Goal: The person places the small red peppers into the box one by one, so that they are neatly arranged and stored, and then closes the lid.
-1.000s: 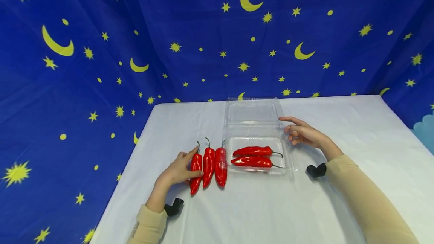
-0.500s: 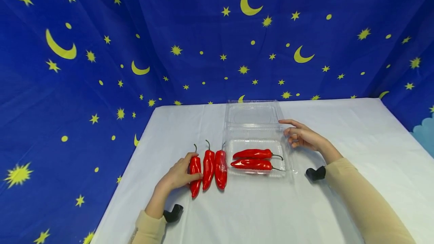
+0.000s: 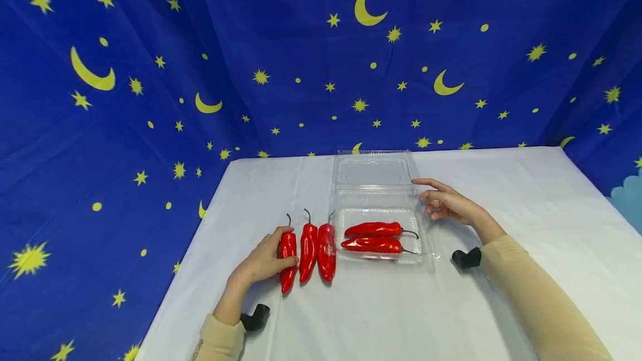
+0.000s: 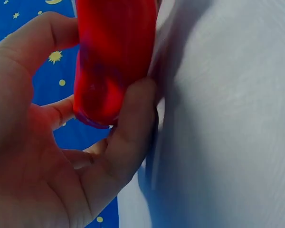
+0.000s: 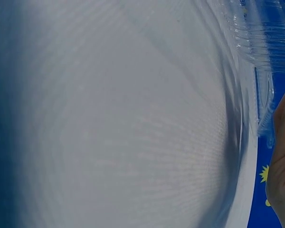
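In the head view, my left hand [image 3: 263, 259] holds the leftmost red chili pepper [image 3: 287, 263] between thumb and fingers. The left wrist view shows that pepper [image 4: 116, 57] up close, with fingers curled about its blunt end. Two more red chili peppers, a middle one [image 3: 308, 254] and a right one [image 3: 327, 258], lie side by side with stems pointing away. A clear plastic clamshell box [image 3: 373, 170] has its lid folded back. Inside its base lie an upper pepper [image 3: 373, 229] and a lower pepper [image 3: 372, 245], lengthwise. At the box's right edge is my right hand [image 3: 448, 202], index finger extended, other fingers loosely bent.
A white cloth [image 3: 381, 316] covers the table. Behind and to the left hangs a blue curtain [image 3: 301, 32] with yellow moons and stars. Each wrist carries a black camera mount, such as the right one [image 3: 467, 259].
The left hand has shifted slightly and the held pepper with it, its stem end tipping a little left. The right hand stays at the box's edge. The whole head view has drifted slightly downward.
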Motion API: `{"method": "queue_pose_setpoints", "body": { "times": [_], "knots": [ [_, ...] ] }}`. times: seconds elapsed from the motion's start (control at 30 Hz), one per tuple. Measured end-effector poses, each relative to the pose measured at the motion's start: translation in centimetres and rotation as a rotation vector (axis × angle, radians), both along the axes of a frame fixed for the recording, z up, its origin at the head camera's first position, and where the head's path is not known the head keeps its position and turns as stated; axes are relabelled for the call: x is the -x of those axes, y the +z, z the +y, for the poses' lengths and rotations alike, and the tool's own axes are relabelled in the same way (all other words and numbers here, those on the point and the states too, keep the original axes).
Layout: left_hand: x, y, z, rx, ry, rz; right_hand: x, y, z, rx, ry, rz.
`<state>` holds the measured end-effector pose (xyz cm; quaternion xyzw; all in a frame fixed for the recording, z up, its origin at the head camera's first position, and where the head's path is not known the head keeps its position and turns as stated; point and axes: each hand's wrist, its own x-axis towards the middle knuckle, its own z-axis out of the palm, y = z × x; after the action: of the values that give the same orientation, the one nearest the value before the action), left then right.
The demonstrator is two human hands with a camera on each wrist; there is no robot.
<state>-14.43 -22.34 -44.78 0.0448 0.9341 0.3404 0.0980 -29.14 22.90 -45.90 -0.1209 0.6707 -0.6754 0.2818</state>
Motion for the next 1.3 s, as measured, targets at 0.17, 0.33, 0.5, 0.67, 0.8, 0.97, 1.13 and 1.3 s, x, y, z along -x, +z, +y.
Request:
{"method": "queue_pose_setpoints", "body": {
  "times": [0.17, 0.33, 0.5, 0.67, 0.8, 0.97, 1.13, 1.3],
  "knots": [
    [0.2, 0.5, -0.7, -0.034, 0.01, 0.013, 0.0, 0.0, 0.0, -0.004, 0.002, 0.0],
    [0.5, 1.2, -1.2, -0.117, 0.004, 0.017, 0.0, 0.0, 0.0, 0.002, 0.005, 0.005],
    [0.8, 1.8, -1.3, -0.162, 0.001, 0.005, 0.0, -0.1, 0.1, 0.019, 0.016, 0.008],
    [1.3, 2.3, -1.5, -0.189, -0.027, 0.08, 0.1, -0.2, 0.1, 0.021, 0.015, 0.01],
    [1.7, 3.1, -1.6, -0.19, -0.035, 0.122, 0.2, -0.2, 0.2, 0.025, 0.018, 0.005],
    [2.7, 4.5, -1.6, -0.16, -0.079, 0.179, 0.2, -0.1, 0.2, 0.033, 0.024, 0.013],
    [3.7, 6.2, -1.4, -0.158, -0.131, 0.226, 0.2, -0.1, 0.2, 0.029, 0.02, 0.008],
    [4.4, 7.5, -1.4, -0.201, -0.166, 0.265, 0.1, -0.1, 0.2, 0.024, 0.032, 0.013]
  ]
}}
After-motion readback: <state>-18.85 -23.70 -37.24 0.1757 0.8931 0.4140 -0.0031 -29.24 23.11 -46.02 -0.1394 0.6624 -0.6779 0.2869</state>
